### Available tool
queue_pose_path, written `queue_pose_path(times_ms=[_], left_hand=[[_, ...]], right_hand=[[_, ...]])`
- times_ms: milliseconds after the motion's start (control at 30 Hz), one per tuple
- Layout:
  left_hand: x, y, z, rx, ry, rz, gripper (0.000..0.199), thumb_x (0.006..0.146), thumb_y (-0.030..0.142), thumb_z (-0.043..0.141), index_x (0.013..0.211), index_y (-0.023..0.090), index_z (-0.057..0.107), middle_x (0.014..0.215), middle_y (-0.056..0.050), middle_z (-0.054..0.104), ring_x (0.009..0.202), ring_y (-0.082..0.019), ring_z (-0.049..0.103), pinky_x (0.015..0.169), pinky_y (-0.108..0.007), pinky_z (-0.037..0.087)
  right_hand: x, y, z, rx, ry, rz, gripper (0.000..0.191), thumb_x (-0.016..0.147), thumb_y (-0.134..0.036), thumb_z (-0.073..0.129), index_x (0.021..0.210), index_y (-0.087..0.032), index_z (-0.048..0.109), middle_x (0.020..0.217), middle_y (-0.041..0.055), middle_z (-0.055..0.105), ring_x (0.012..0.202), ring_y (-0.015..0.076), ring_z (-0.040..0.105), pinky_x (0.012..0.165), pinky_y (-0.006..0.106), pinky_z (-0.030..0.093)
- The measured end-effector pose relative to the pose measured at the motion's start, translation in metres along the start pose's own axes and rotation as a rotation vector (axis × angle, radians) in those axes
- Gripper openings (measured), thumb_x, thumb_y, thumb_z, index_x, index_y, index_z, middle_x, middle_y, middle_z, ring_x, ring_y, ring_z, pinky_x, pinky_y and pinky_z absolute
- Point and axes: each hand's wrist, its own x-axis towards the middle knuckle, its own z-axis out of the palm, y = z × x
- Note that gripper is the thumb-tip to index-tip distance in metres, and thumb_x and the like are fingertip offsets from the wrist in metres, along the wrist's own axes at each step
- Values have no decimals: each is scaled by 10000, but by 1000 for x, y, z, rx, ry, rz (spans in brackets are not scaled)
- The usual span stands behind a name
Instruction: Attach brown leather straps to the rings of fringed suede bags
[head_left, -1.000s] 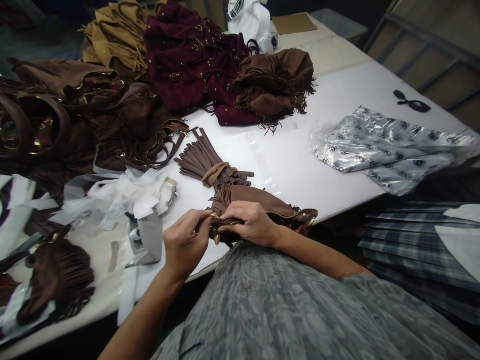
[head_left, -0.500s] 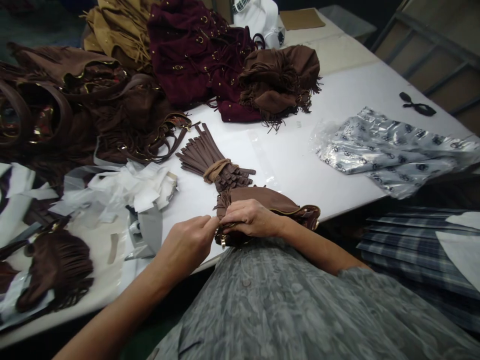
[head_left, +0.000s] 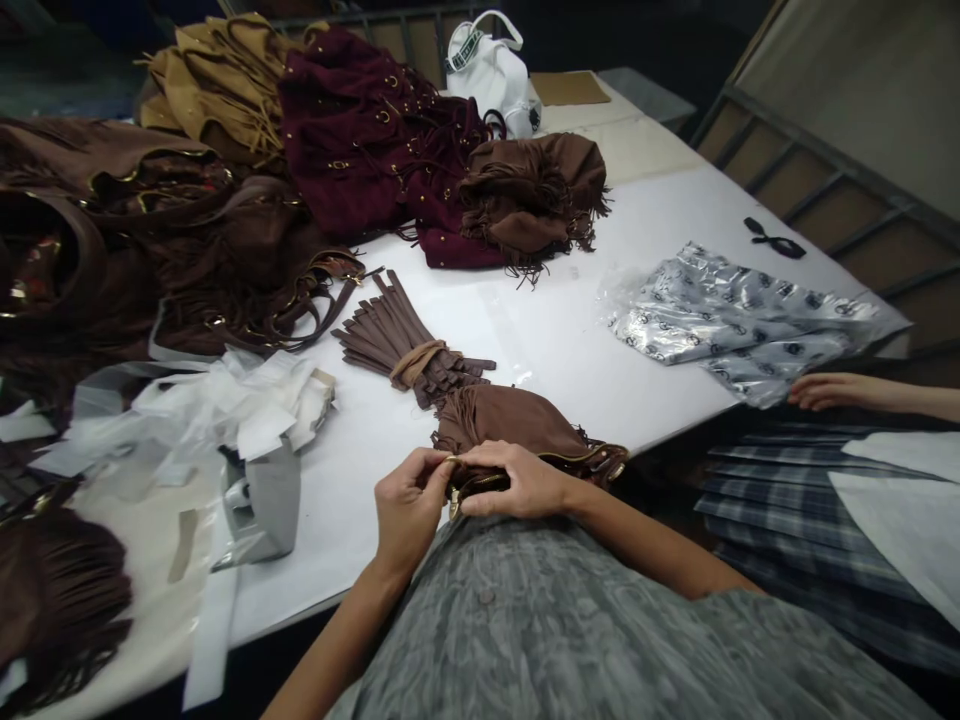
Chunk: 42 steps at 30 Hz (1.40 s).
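Observation:
A brown fringed bag (head_left: 514,418) with a gold zipper lies at the table's near edge, against the grey patterned garment. At the bag's left end my left hand (head_left: 409,497) is closed, thumb and fingertips pinching its edge beside the zipper. My right hand (head_left: 521,482) grips the zippered opening from the right, thumb below and fingers above. Gold metal hardware (head_left: 454,503) hangs just under the fingertips. Touching the bag's far side is a bundle of brown straps (head_left: 409,340), tied round with a tan band. What lies between the pinched fingertips is too small to make out.
Brown bags (head_left: 225,240), maroon bags (head_left: 360,130) and a tan one (head_left: 217,80) are heaped at the back left. White paper scraps (head_left: 225,400) fill a grey holder (head_left: 274,500). Rightward lie plastic-wrapped patterned pieces (head_left: 720,320), with another person's hand (head_left: 832,390) near them.
My left hand has come closer to my right at the bag's edge, its wrist now bent upward. Another person's hand has appeared at the right. The whole view has shifted.

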Motion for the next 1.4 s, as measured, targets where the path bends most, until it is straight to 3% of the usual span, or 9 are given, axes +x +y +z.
queue_pose_path(times_ms=[100,233,333,567,933,1067,1200,1300,1400], left_hand=[[11,-1,-13,69,-110,24,153,811,327,635,755,187,659,633,0,663,513,-132,576,454,-225,447],[68,-25,-41,212,-530,145,240,853,358,563,786,161,682,626,-39,684,529,-167,622,458,-252,480],[131,-54,-47,429,-335,289,215,850,306,527,848,158,684,743,-77,705,634,-200,645,589,-320,525],[235,-90,2,617,-493,550,153,732,114,545,774,193,669,951,-92,698,1131,-266,548,984,-404,435],[275,-92,22,709,-761,794,160,821,129,497,756,194,628,775,-81,649,895,-229,586,1046,-447,361],[269,-73,22,724,-674,803,166,878,206,485,869,202,651,876,-96,689,972,-244,589,1040,-485,347],[247,-19,19,471,-462,772,166,903,299,502,871,206,636,888,-50,699,951,-215,627,1065,-473,355],[221,38,3,148,-370,617,165,909,327,512,874,191,600,768,-26,658,776,-185,651,806,-356,521],[191,80,-21,-53,-436,456,180,943,336,474,993,186,558,651,19,567,596,-144,592,597,-279,497]], right_hand=[[5,4,2,-12,-35,77,283,860,-388,654,1038,-174,708,904,39,712,835,162,619,770,252,449],[11,25,11,71,85,168,242,859,-367,652,899,-145,739,833,42,713,774,151,620,726,244,442],[13,35,7,173,196,232,303,857,-412,633,876,-130,743,837,50,716,772,162,626,717,254,456],[15,27,-6,199,319,268,309,855,-401,623,789,-121,737,744,42,692,700,159,616,656,247,448],[20,37,-14,299,427,293,308,827,-415,651,812,-122,746,789,61,715,714,164,630,666,259,478],[23,39,-14,311,409,285,307,827,-411,649,809,-120,745,778,63,711,706,162,625,659,261,478],[24,41,-12,327,395,270,287,826,-391,652,816,-120,747,782,63,710,712,161,630,671,260,478],[22,41,-13,334,396,260,292,828,-396,654,815,-118,744,786,63,709,715,163,632,668,259,474],[20,38,-15,329,397,253,306,841,-407,643,798,-120,738,776,57,699,725,164,626,680,264,472]])
